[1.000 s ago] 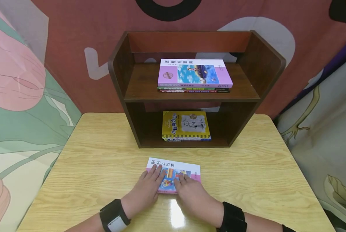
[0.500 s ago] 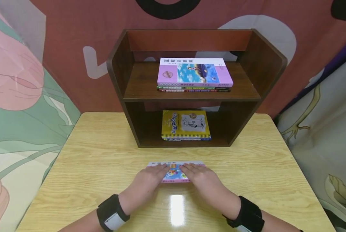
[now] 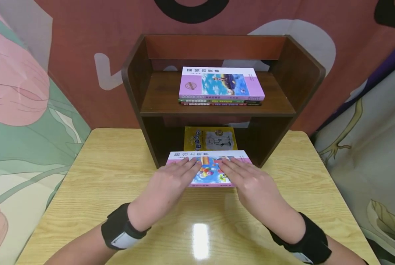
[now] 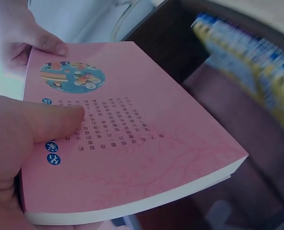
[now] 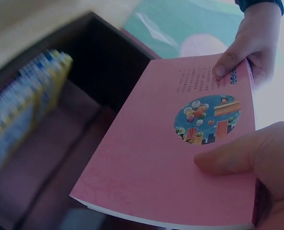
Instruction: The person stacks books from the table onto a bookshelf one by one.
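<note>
A pink and white paperback book (image 3: 208,173) with a colourful balloon picture is held in front of the lower shelf opening. My left hand (image 3: 170,184) grips its left part, fingers flat over the front cover. On the right side my right hand (image 3: 257,186) holds it the same way. Both wrist views look at the pink back cover (image 4: 113,182), where the left thumb (image 4: 60,120) and the right thumb (image 5: 223,158) press from below. In the head view the book overlaps the front of a yellow book (image 3: 210,137) lying on the lower shelf.
A dark brown two-tier bookshelf (image 3: 217,114) stands at the back of the wooden table (image 3: 94,176). On its upper shelf lies a stack of books topped by a pink one (image 3: 189,86). The yellow book tops another stack below. A printed curtain (image 3: 74,73) hangs behind.
From the tabletop the book has been lifted and moved forward towards the lower shelf, both hands going with it. It now covers part of the yellow book in the head view.
</note>
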Available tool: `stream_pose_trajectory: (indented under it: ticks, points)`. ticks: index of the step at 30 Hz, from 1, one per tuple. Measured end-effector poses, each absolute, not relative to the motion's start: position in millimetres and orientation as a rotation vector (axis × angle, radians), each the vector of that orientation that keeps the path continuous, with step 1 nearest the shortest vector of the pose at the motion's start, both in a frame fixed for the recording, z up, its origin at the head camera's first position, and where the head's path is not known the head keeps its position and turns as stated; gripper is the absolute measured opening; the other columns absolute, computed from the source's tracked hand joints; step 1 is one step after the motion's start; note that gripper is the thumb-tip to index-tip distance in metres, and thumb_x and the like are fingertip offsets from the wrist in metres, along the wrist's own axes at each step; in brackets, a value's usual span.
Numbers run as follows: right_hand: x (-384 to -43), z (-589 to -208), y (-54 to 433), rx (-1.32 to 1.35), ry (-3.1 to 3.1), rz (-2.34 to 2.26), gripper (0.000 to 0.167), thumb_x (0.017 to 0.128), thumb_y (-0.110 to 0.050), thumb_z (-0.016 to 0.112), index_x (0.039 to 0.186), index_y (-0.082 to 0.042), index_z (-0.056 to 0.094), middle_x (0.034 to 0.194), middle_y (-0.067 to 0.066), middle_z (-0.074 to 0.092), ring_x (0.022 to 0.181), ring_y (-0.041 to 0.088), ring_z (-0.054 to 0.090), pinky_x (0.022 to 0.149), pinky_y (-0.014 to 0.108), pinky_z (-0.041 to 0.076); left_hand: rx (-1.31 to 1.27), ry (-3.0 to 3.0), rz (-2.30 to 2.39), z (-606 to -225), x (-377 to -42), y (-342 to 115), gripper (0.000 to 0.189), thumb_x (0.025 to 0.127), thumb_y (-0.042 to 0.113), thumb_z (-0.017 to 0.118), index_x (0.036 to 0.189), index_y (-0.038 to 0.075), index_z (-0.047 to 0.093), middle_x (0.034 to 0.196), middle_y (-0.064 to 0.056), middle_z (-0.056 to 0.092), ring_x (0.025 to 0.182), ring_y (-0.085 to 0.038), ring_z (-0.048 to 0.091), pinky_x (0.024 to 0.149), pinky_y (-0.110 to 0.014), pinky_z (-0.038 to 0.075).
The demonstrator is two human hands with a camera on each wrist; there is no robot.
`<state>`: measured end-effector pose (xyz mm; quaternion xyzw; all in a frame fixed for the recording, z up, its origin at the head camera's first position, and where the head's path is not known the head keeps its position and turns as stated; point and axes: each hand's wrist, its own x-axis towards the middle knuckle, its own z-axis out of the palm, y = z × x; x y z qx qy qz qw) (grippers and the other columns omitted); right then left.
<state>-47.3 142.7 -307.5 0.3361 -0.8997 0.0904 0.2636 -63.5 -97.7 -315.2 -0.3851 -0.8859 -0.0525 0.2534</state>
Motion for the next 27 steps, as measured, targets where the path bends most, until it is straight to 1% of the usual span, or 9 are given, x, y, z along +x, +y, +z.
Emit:
stream_pose_trajectory:
  ticks: [3, 5, 9, 11, 13, 16, 20, 23, 27]
  points:
    - [-46, -289, 146, 0.890, -2.385, 0.236, 0.048, 0.075, 0.007, 0.072, 0.121, -0.006, 0.065, 0.118, 0.010, 0.067, 0.106, 0.028, 0.066, 0.087, 0.041, 0.054, -1.025, -2.359, -0.113, -298, -64, -92, 0.049, 0.080, 0.005, 0.073, 0.127, 0.012, 0.061, 0.121, -0.005, 0.066, 0.110, -0.021, 0.064, 0.089, -0.035, 0.053]
    - [-45, -277, 149, 0.877, -2.334, 0.232, 0.046, 0.078, 0.005, 0.070, 0.122, -0.006, 0.065, 0.118, 0.010, 0.067, 0.106, 0.028, 0.065, 0.087, 0.042, 0.053, -1.007, -2.294, -0.106, -285, -64, -88, 0.048, 0.080, 0.005, 0.074, 0.126, 0.012, 0.062, 0.120, -0.005, 0.066, 0.109, -0.021, 0.064, 0.088, -0.034, 0.054]
    - [-48, -257, 153, 0.839, -2.194, 0.233, 0.034, 0.089, -0.002, 0.060, 0.123, -0.006, 0.064, 0.119, 0.011, 0.066, 0.110, 0.031, 0.063, 0.091, 0.047, 0.051, -0.957, -2.087, -0.116, -262, -72, -81, 0.037, 0.086, 0.006, 0.067, 0.122, 0.012, 0.065, 0.118, -0.005, 0.067, 0.108, -0.022, 0.065, 0.088, -0.034, 0.054]
    - [-57, -248, 153, 0.805, -2.079, 0.234, 0.032, 0.092, -0.005, 0.057, 0.124, -0.007, 0.063, 0.120, 0.011, 0.065, 0.111, 0.031, 0.062, 0.093, 0.048, 0.049, -0.936, -1.986, -0.135, -250, -81, -78, 0.033, 0.090, 0.006, 0.062, 0.122, 0.012, 0.065, 0.119, -0.005, 0.067, 0.109, -0.022, 0.064, 0.090, -0.035, 0.053]
    - [-71, -241, 153, 0.772, -1.967, 0.222, 0.032, 0.092, -0.007, 0.058, 0.124, -0.008, 0.064, 0.120, 0.011, 0.065, 0.113, 0.031, 0.062, 0.094, 0.048, 0.048, -0.915, -1.909, -0.139, -240, -93, -76, 0.032, 0.093, 0.007, 0.057, 0.124, 0.012, 0.063, 0.120, -0.005, 0.066, 0.112, -0.022, 0.063, 0.092, -0.036, 0.052]
    - [-97, -232, 152, 0.723, -1.843, 0.186, 0.037, 0.087, -0.006, 0.065, 0.123, -0.011, 0.064, 0.121, 0.008, 0.065, 0.114, 0.028, 0.061, 0.096, 0.045, 0.048, -0.892, -1.835, -0.119, -228, -116, -74, 0.033, 0.095, 0.006, 0.052, 0.127, 0.012, 0.061, 0.123, -0.006, 0.065, 0.115, -0.023, 0.061, 0.093, -0.038, 0.051]
    - [-129, -228, 155, 0.702, -1.809, 0.116, 0.038, 0.086, -0.008, 0.066, 0.124, -0.011, 0.064, 0.122, 0.007, 0.064, 0.116, 0.025, 0.060, 0.099, 0.042, 0.047, -0.869, -1.796, -0.061, -224, -148, -71, 0.033, 0.097, 0.007, 0.049, 0.129, 0.012, 0.060, 0.125, -0.005, 0.063, 0.117, -0.022, 0.060, 0.094, -0.038, 0.050]
    - [-145, -228, 159, 0.709, -1.863, 0.110, 0.038, 0.087, -0.008, 0.065, 0.125, -0.010, 0.063, 0.124, 0.008, 0.063, 0.118, 0.025, 0.059, 0.102, 0.042, 0.045, -0.879, -1.807, -0.044, -226, -167, -69, 0.034, 0.098, 0.009, 0.047, 0.129, 0.013, 0.059, 0.125, -0.005, 0.063, 0.118, -0.022, 0.059, 0.095, -0.037, 0.049]
    - [-155, -232, 164, 0.731, -1.981, 0.136, 0.038, 0.088, -0.007, 0.063, 0.126, -0.010, 0.062, 0.125, 0.009, 0.063, 0.118, 0.026, 0.058, 0.102, 0.043, 0.045, -0.915, -1.883, -0.061, -230, -179, -68, 0.034, 0.097, 0.009, 0.049, 0.129, 0.012, 0.060, 0.125, -0.006, 0.063, 0.116, -0.023, 0.060, 0.096, -0.036, 0.049]
